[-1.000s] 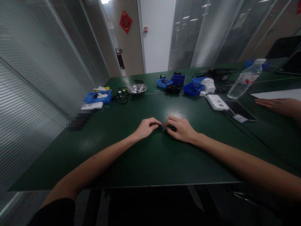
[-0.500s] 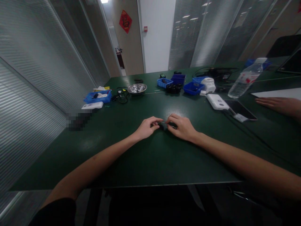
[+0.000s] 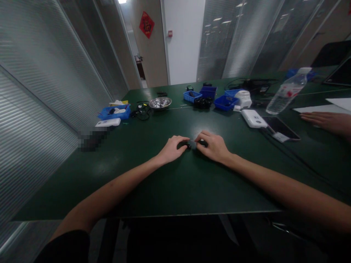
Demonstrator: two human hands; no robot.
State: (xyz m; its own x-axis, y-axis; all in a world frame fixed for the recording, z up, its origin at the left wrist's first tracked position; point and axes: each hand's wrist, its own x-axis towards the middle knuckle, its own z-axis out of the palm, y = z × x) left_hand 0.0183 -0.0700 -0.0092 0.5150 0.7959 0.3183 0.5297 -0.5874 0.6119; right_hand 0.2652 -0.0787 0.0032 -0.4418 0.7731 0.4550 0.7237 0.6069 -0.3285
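Observation:
Above the middle of the green table, my left hand (image 3: 172, 148) is closed with thumb and fingers around a small black part (image 3: 188, 145). Most of that part is hidden by the fingers, so its kind is unclear. Just to the right, my right hand (image 3: 214, 146) pinches what looks like a small screwdriver (image 3: 193, 141), with a thin metal shaft and a dark handle. The shaft points left, its tip close to my left fingertips and the black part. Whether the tip touches the part is too small to tell.
Farther back are a metal bowl (image 3: 160, 103), blue bins (image 3: 226, 103) and black round parts (image 3: 203, 103). To the right stand a white device (image 3: 253, 118), a phone (image 3: 282, 128) and a water bottle (image 3: 286, 93). Another person's hand (image 3: 326, 120) rests by white paper. A blue tray (image 3: 113, 112) lies left.
My hands have moved slightly apart, and more of the black part and the metal shaft shows. The other person's hand has shifted a little right, with more paper visible behind it.

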